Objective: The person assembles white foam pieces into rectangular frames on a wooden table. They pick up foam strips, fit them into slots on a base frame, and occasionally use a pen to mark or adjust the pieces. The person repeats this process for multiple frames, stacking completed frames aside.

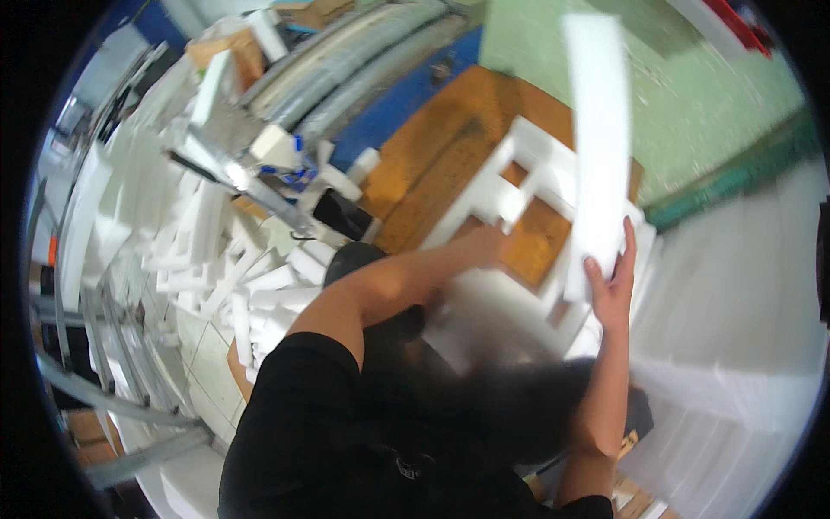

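Note:
A long white foam strip stands nearly upright in my right hand, the thumb on its near face and the fingers at its right edge. In front of me lies a white foam frame with square and rectangular openings, on a brown wooden board that shows through them. My left hand reaches across to the frame, beside its large opening. Motion smears those fingers, so I cannot make out whether they grip it.
White foam offcuts are heaped at the left, beside a dark-screened device. Long wrapped rolls lie at the back. Stacked white foam sheets stand at the right. Metal rails stick out at the lower left.

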`<state>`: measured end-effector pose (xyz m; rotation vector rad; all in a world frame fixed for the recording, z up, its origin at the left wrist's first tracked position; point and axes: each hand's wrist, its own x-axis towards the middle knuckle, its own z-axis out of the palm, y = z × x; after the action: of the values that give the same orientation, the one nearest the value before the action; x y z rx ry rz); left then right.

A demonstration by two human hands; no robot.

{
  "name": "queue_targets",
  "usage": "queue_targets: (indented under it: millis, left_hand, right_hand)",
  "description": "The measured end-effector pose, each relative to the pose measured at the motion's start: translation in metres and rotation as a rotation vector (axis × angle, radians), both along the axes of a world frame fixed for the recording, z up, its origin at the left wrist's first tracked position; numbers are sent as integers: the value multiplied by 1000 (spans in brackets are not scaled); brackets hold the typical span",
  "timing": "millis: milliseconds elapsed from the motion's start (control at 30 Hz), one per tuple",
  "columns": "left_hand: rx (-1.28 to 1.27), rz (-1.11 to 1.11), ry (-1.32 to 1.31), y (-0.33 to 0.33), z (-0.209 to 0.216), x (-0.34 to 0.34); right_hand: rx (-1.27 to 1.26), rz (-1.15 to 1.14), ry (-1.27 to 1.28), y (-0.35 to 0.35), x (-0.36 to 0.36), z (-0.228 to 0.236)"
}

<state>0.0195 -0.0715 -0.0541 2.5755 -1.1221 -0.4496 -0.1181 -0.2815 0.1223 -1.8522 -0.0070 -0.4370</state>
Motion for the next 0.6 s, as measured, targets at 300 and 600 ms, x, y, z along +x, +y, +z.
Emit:
queue_targets:
  millis: [300, 600]
  left_hand:
    - [-126, -440, 274, -17, 24, -30]
    - [-623, -287, 51, -31, 0, -6]
  right_hand:
    - [-932, 314, -7, 121, 162, 23]
    - [-1163, 351, -46, 182, 248, 18]
